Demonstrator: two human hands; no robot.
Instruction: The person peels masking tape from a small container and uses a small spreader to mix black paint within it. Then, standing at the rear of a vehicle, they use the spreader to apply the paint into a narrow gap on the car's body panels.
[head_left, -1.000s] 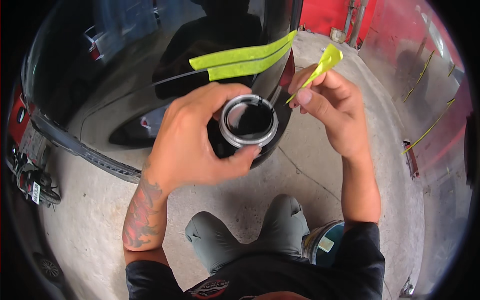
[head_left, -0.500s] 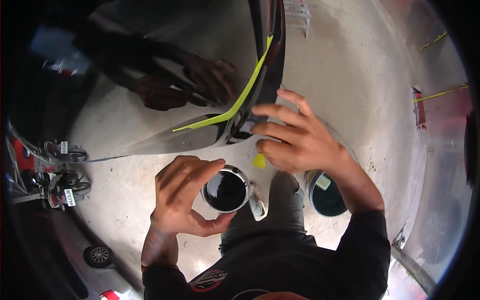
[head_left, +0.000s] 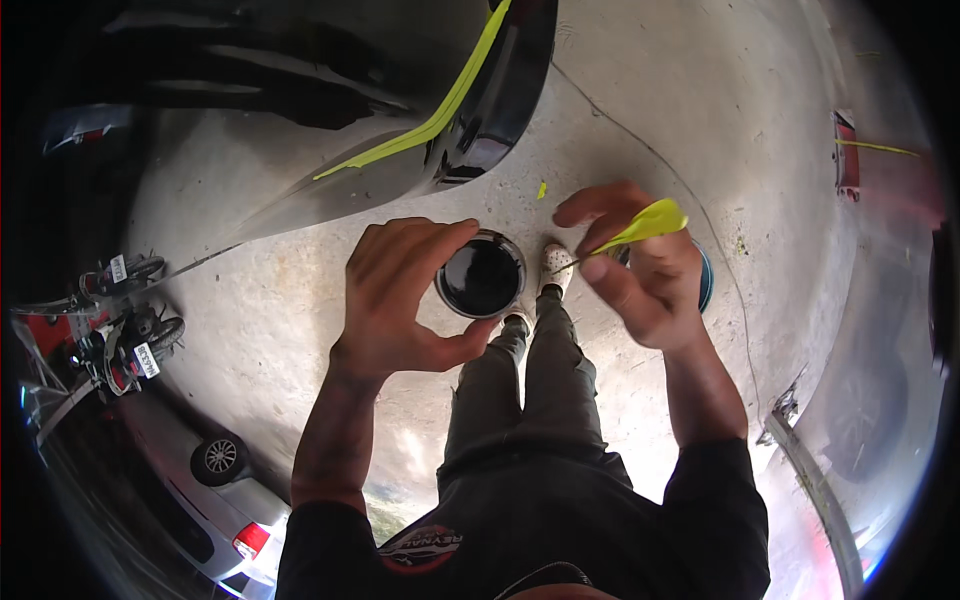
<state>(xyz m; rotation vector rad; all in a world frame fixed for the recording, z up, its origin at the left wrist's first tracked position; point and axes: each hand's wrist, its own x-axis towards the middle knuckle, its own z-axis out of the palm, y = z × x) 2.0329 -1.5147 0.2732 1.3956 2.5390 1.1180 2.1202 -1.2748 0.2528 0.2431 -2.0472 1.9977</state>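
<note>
My left hand [head_left: 405, 300] is wrapped round the side of a round open can [head_left: 521, 282] with black glossy liquid in it. To its right, my right hand [head_left: 640, 270] pinches a thin dark stick with a flat yellow-green strip [head_left: 652, 222] at one end. The stick's thin end points down-left toward the can, apart from its rim; its exact kind is unclear. Ahead of both hands is a glossy black car body [head_left: 330, 90], with yellow-green masking tape [head_left: 440, 118] running along its curved edge. Neither hand touches the car.
A bucket [head_left: 706, 275] with a blue rim stands on the floor, mostly hidden by my right hand. A yellow scrap [head_left: 542, 189] and a thin cable [head_left: 670, 165] lie on the concrete. Parked motorcycles [head_left: 125, 330] and a silver car [head_left: 190, 470] are at left.
My right hand has come back from the car's edge toward the can, turning so the yellow-green strip points up. The can stays in my left hand. The car now sits farther up in view.
</note>
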